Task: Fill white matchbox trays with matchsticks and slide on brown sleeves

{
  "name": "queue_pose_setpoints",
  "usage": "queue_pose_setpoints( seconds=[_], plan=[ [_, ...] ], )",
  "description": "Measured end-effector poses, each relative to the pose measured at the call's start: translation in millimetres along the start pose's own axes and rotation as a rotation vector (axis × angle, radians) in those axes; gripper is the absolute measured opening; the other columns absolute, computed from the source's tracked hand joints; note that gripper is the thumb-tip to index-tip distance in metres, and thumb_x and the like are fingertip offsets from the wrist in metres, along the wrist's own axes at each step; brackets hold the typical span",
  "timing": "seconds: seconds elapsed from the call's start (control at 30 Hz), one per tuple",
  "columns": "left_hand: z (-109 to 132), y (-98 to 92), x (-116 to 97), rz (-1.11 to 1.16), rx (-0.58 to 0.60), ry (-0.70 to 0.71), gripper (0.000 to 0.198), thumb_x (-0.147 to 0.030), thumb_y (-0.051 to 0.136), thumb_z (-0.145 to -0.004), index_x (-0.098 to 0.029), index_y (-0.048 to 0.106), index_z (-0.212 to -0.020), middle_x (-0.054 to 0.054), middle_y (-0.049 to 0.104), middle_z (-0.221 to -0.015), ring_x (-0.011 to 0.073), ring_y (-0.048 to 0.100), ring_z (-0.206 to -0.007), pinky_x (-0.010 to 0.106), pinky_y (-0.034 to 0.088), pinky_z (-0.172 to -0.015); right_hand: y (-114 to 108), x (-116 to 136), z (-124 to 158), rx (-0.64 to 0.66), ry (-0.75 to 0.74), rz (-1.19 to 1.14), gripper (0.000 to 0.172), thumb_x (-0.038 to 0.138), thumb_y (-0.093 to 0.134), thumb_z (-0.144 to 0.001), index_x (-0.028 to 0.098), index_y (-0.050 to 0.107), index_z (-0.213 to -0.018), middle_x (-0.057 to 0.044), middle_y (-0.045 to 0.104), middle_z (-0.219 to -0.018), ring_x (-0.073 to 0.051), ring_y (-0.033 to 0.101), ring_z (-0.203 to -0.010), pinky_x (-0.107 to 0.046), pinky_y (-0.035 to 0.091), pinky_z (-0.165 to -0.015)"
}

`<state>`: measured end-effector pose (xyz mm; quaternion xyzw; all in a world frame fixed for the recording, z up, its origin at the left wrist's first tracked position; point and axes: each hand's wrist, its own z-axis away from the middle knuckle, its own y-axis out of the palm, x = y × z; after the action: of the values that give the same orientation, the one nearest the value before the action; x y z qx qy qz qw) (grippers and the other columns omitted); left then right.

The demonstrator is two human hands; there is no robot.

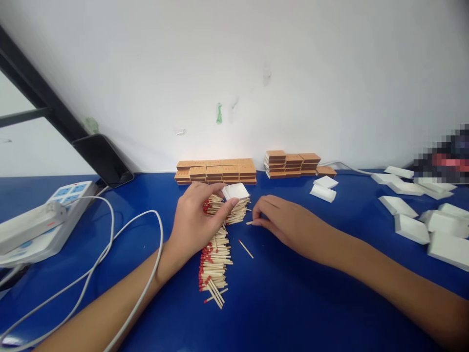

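My left hand (200, 215) grips a small white matchbox tray (236, 191) between thumb and fingers, tilted above the pile of matches. Whether anything lies inside the tray I cannot tell. Right of the pile, my right hand (273, 215) is closed in a pinch on a matchstick (249, 223), whose pale end pokes out past the fingertips. The red-tipped matches (216, 259) form a long heap beneath and in front of my left hand, their heads mostly facing left. One loose match (246, 249) lies apart, just right of the heap.
Orange-brown matchboxes (220, 171) are stacked along the wall, with a second stack (291, 164) further right. Several white trays (412, 229) are scattered at right. On the left are a power strip (69, 215), a loose white cable (112, 239) across my left forearm, and a black phone-like object (104, 159).
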<state>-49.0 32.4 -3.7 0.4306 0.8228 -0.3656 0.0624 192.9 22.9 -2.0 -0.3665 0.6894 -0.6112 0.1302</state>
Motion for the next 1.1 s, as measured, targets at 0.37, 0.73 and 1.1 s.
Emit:
queue_pose_setpoints(
  seconds=[0.37, 0.73, 1.1],
  plan=[
    [3, 2.7, 1, -0.032, 0.023, -0.003, 0.023, -0.035, 0.081, -0.092, -0.022, 0.075, -0.11, 0.002, 0.078, -0.093, 0.021, 0.07, -0.088, 0.036, 0.056, -0.082, -2, -15, 7, 0.087, 0.052, 0.0, 0.023, 0.02, 0.047, -0.107, 0.018, 0.067, -0.119, -0.01, 0.068, -0.109, -0.025, 0.07, -0.094, -0.039, 0.055, -0.081],
    [3, 1.7, -6, 0.075, 0.078, 0.001, 0.029, -0.037, 0.085, -0.088, -0.024, 0.078, -0.113, 0.004, 0.08, -0.101, 0.0215, 0.071, -0.094, 0.037, 0.059, -0.084, -17, -1, 4, -0.357, 0.22, -0.547, 0.017, 0.037, 0.062, -0.101, 0.024, 0.067, -0.112, 0.001, 0.063, -0.081, -0.015, 0.063, -0.071, -0.027, 0.052, -0.06],
    [10, 3.8, -17, 0.213, 0.091, 0.017, 0.039, -0.035, 0.09, -0.082, -0.026, 0.078, -0.117, 0.004, 0.08, -0.109, 0.0202, 0.073, -0.103, 0.033, 0.061, -0.092, -9, 17, 3, -0.482, 0.285, -0.71, 0.019, 0.042, 0.077, -0.092, 0.024, 0.077, -0.096, -0.002, 0.074, -0.085, -0.014, 0.064, -0.07, -0.027, 0.05, -0.059]
  ],
)
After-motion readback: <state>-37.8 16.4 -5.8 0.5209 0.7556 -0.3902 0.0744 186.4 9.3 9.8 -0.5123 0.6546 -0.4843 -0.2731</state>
